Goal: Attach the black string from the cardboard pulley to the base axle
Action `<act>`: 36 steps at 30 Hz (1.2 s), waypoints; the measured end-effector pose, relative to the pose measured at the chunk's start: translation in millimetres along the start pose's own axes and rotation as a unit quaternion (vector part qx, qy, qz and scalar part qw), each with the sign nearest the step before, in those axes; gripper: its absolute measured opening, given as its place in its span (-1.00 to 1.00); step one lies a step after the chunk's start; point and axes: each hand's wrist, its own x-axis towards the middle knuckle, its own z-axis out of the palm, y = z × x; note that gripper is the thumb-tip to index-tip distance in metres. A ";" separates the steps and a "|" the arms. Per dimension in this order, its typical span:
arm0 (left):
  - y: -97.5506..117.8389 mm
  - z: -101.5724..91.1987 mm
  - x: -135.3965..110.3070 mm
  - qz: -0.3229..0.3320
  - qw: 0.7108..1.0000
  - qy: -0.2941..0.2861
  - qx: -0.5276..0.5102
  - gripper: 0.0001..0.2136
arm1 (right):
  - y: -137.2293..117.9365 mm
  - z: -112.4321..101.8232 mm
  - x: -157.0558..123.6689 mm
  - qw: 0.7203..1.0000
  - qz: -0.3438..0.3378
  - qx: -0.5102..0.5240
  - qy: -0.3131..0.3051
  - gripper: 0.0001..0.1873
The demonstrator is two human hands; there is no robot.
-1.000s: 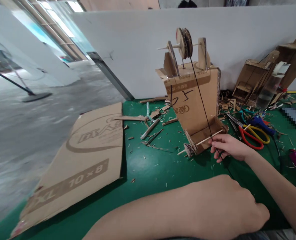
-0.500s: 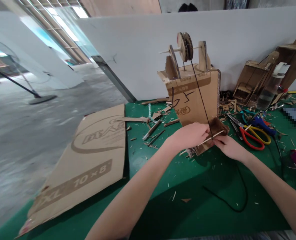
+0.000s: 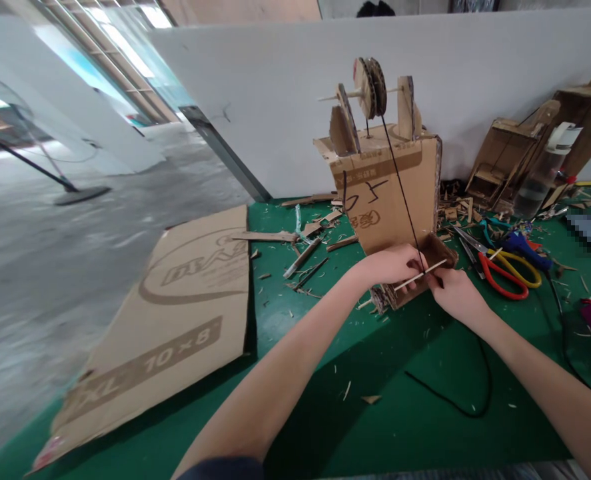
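A tall cardboard tower (image 3: 382,193) stands on the green table (image 3: 325,373), topped by a cardboard pulley wheel (image 3: 370,87) on a stick axle. A black string (image 3: 400,180) runs from the wheel down to a thin wooden stick (image 3: 420,275) across the small cardboard tray at the tower's foot. My left hand (image 3: 390,265) is closed around the stick and string at the tray. My right hand (image 3: 452,293) pinches the string at the stick's right end. The string's loose end (image 3: 455,400) trails over the table toward me.
A large flat cardboard sheet (image 3: 175,313) lies at the left, overhanging the table edge. Scissors with red and yellow handles (image 3: 500,273), a blue glue gun (image 3: 522,248), a plastic bottle (image 3: 540,177) and other cardboard models (image 3: 510,157) sit at the right. Cardboard scraps litter the middle.
My left hand rose from the table's near edge and reached to the stick at the tower's foot. My right hand shifted slightly up to the stick; the string's slack now lies on the table.
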 end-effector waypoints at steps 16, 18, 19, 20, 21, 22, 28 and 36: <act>-10.5 -7.3 12.0 0.134 0.968 0.029 0.209 -0.86 | 0.4 -5.6 6.5 0.998 -0.002 0.039 -0.040 -0.64; -9.8 -4.9 10.2 0.132 0.965 0.053 0.219 -0.85 | 1.2 -5.3 3.3 0.998 -0.028 0.039 -0.032 -0.70; -9.2 -3.6 9.5 0.132 0.963 0.065 0.226 -0.84 | 1.3 -5.5 1.5 0.998 -0.044 0.039 -0.026 -0.72; -8.5 -2.3 9.0 0.132 0.961 0.074 0.232 -0.84 | 1.2 -6.0 -0.4 0.997 -0.058 0.037 -0.021 -0.73; -7.9 -1.1 8.7 0.131 0.960 0.081 0.233 -0.84 | 0.8 -6.8 -2.4 0.997 -0.067 0.033 -0.018 -0.74; -7.4 0.1 8.7 0.128 0.961 0.085 0.232 -0.84 | 0.2 -7.9 -4.3 0.997 -0.070 0.023 -0.015 -0.74; -10.0 4.9 10.1 0.120 0.955 0.112 0.247 -0.85 | -8.1 -17.2 -14.5 0.982 -0.061 -0.173 0.044 -0.75; -9.4 2.9 5.8 0.146 0.940 0.151 0.270 -0.88 | -7.3 -13.7 -11.5 0.966 -0.148 -0.184 0.103 -0.71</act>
